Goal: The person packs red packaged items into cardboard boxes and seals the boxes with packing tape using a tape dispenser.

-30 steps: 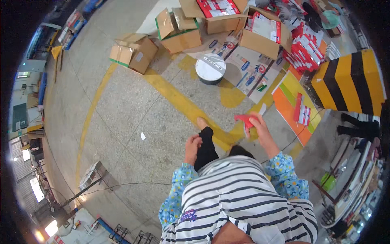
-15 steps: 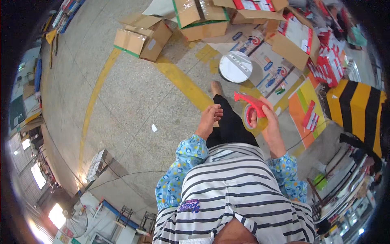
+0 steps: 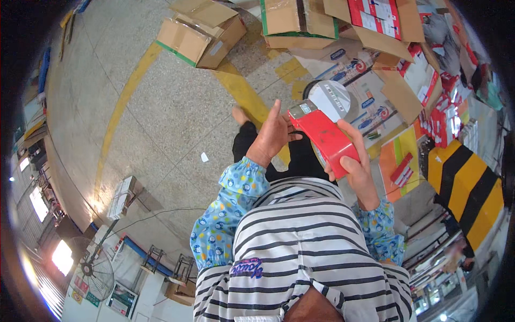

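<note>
Tape dispenser nearer left hand

Workshop or warehouse. Hard floor is marked with yellow lines; open cardboard boxes are set out, striped block and fan seen. Packages, apparently, are heaped at blurry right rim.

Purple lettering on striped shirt, blue labels on cardboard
</note>
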A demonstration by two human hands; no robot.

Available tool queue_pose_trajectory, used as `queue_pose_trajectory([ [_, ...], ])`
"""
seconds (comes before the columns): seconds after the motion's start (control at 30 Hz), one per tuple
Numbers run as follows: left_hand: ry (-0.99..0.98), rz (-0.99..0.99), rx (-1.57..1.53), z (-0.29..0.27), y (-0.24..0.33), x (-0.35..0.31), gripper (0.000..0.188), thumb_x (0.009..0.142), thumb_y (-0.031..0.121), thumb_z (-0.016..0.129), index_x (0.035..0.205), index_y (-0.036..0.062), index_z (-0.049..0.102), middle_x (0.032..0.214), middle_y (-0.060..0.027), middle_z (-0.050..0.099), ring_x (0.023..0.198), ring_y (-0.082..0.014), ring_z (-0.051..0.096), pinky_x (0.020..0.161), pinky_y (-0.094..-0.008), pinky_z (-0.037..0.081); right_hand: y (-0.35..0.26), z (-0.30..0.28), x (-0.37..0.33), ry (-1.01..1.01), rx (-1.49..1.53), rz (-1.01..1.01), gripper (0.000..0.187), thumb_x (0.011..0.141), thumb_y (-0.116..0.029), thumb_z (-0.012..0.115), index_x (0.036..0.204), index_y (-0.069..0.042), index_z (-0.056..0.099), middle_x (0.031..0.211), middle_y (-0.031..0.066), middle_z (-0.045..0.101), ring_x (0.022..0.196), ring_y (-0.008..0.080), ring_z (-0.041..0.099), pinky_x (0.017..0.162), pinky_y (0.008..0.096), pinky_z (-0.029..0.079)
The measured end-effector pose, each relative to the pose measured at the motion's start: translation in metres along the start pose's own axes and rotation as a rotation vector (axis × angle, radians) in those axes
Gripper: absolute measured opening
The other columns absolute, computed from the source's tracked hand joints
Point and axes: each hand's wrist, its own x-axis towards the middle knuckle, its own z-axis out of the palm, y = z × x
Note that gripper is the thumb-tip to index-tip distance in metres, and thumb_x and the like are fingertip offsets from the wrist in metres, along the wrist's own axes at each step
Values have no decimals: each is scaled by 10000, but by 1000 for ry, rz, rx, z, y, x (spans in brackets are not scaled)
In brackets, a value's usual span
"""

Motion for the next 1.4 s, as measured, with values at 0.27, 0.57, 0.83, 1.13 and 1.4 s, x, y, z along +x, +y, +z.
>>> queue_pose_trajectory([
  [0.27, -96, -56, -32, -42, 98, -8, 402, 936, 406, 477, 1180, 101, 572, 1033, -25, 644, 895, -129, 611, 765, -325, 503, 1, 69, 56, -15, -243, 9, 746, 783, -200, 619, 1426, -49, 272, 1278, 92, 481, 1062, 136, 523, 899, 274, 422],
  [0.57, -175, 4, 99, -126, 193, -18, 128, 911, 166, 584, 976, 58, 604, 956, -23, 641, 844, -112, 609, 730, -273, 507, -11, 181, 113, 45, -235, 145, 751, 780, -179, 630, 1426, -40, 272, 1301, 78, 455, 1048, 121, 525, 916, 270, 408],
  [0.83, -124, 225, 397, -156, 229, -14, 109, 890, 77, 598, 974, 7, 603, 876, -16, 613, 809, -86, 567, 739, -233, 455, -7, 220, 158, 72, -177, 210, 709, 799, -164, 615, 1418, -54, 289, 1246, 81, 489, 981, 119, 552, 852, 261, 441],
  [1.13, 181, 387, 930, -228, 294, 50, 232, 867, 116, 617, 1081, 36, 577, 901, -70, 626, 808, -173, 594, 752, -292, 476, -7, 223, 246, 100, -67, 262, 549, 864, -130, 553, 1372, -56, 358, 1001, 116, 587, 732, 158, 596, 590, 278, 496],
  [1.4, 755, 831, 2014, -324, 470, 144, 570, 803, 308, 647, 1320, 150, 464, 1379, -156, 377, 1221, -366, 388, 981, -480, 343, 81, 173, 387, 235, -130, 319, 269, 930, -159, 522, 1181, -68, 487, 897, 87, 592, 724, 151, 576, 635, 281, 476],
])
